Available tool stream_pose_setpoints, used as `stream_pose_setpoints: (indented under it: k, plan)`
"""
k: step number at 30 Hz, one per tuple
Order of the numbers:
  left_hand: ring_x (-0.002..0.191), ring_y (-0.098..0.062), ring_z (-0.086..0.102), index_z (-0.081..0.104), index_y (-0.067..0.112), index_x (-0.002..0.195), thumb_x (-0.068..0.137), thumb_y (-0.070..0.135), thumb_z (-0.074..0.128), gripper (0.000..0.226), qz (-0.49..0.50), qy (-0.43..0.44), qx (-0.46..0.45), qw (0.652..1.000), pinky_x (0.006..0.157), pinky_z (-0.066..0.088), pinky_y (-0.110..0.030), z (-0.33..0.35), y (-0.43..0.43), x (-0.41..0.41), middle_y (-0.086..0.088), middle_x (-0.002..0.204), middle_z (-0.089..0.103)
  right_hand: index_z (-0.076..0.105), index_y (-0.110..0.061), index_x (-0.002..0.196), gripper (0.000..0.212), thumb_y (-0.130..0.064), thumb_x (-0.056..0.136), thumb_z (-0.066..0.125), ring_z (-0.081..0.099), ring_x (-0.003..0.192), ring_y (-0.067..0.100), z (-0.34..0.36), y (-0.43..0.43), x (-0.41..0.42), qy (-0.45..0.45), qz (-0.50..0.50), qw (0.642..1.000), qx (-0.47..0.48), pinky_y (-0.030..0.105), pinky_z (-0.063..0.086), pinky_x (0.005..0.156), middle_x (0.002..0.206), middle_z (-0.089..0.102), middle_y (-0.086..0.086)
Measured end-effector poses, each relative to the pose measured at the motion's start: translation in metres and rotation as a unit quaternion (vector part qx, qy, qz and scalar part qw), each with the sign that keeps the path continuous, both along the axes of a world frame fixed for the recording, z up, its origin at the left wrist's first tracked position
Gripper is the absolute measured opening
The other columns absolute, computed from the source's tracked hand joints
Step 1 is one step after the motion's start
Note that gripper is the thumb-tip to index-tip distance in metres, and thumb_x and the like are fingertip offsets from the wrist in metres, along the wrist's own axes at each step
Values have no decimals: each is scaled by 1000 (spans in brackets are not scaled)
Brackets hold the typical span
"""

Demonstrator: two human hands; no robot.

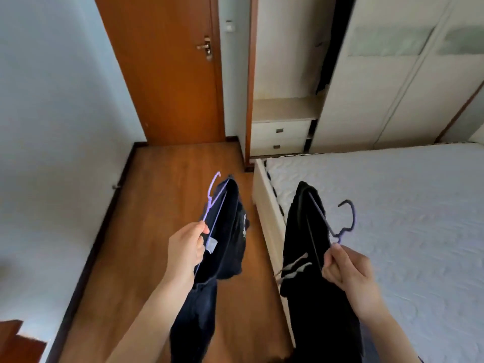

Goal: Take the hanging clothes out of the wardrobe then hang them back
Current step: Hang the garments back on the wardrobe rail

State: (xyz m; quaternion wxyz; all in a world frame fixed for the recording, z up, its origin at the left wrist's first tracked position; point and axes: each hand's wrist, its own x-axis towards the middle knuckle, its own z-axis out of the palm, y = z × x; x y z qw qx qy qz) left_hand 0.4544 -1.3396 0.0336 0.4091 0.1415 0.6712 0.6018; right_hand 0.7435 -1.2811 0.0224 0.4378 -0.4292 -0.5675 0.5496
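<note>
My left hand [186, 247] grips a purple wire hanger [213, 195] with a dark navy garment [225, 231] draped over it, a white label showing near my fingers. My right hand [345, 268] grips a second purple hanger [347, 221] carrying black trousers [301, 231] with pale drawstrings. Both garments hang down in front of me, over the floor and the bed's edge. The wardrobe [392, 87] stands at the far side with a dark open gap [337, 43] between its panels.
A bed with a white mattress [392, 205] fills the right side. Wooden floor [170, 192] runs ahead to a brown door [167, 74]. Open shelves and two drawers [281, 137] sit left of the wardrobe. A wall lies to my left.
</note>
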Motion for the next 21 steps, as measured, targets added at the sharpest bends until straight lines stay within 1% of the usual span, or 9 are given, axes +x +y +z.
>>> stream_pose_setpoints:
  k: [2,4,6,8,10,12,14,16,21]
  plan:
    - [42,-11,12,41,9,70,86,2,53,21,30,-6,-11,999,36,13,-17,-6,-8,-26,5,51,19,46,-5,60,46,-15,104,39,24,50,22,-9,9,-30,-8,3,1000,-5,28,29,47,49,23,8]
    - [43,-10,14,37,11,64,86,4,55,29,58,-1,-17,998,38,17,-18,-13,-15,-51,6,49,22,47,3,65,44,-14,104,40,24,49,19,-19,22,-59,-20,15,1000,-13,29,27,47,47,24,5]
    - [47,-12,21,41,14,63,85,12,58,27,77,28,-29,996,45,22,-22,-25,-19,-74,6,50,28,43,8,66,41,-11,102,41,22,48,19,-25,39,-86,-35,32,999,-25,29,26,46,47,23,7]
    - [55,-18,26,46,9,66,81,16,60,22,119,50,-41,991,54,26,-29,-33,-22,-93,-3,56,30,41,7,63,38,-7,99,43,22,50,22,-27,63,-111,-44,42,998,-33,29,28,46,49,23,9]
    - [60,-23,32,51,3,68,77,21,63,23,161,63,-48,984,59,31,-33,-44,-18,-114,-9,61,36,43,0,59,40,-5,99,43,23,48,20,-30,92,-138,-45,58,997,-33,27,29,44,48,23,8]
    - [49,-20,37,51,3,64,75,22,63,25,202,62,-54,976,52,34,-27,-53,-8,-138,-4,51,39,45,-5,59,42,-5,101,42,23,47,18,-37,129,-167,-42,75,996,-34,28,28,45,48,23,7]
    - [40,-15,36,57,7,63,82,15,60,21,242,57,-67,966,44,32,-21,-62,6,-162,0,48,41,47,-8,58,44,-6,101,42,23,47,18,-43,174,-197,-36,95,994,-37,32,26,46,47,23,7]
    - [46,-16,30,60,7,69,83,14,59,16,268,63,-85,958,50,25,-23,-69,22,-186,0,50,39,49,-8,59,44,-8,103,40,22,46,17,-46,223,-228,-38,118,992,-33,33,24,47,47,24,6]
    - [40,-10,24,60,9,70,84,17,59,17,307,76,-108,943,43,20,-14,-69,75,-239,9,42,32,49,-2,65,43,-12,105,37,20,46,18,-38,329,-289,-23,143,989,-26,29,25,45,46,24,5]
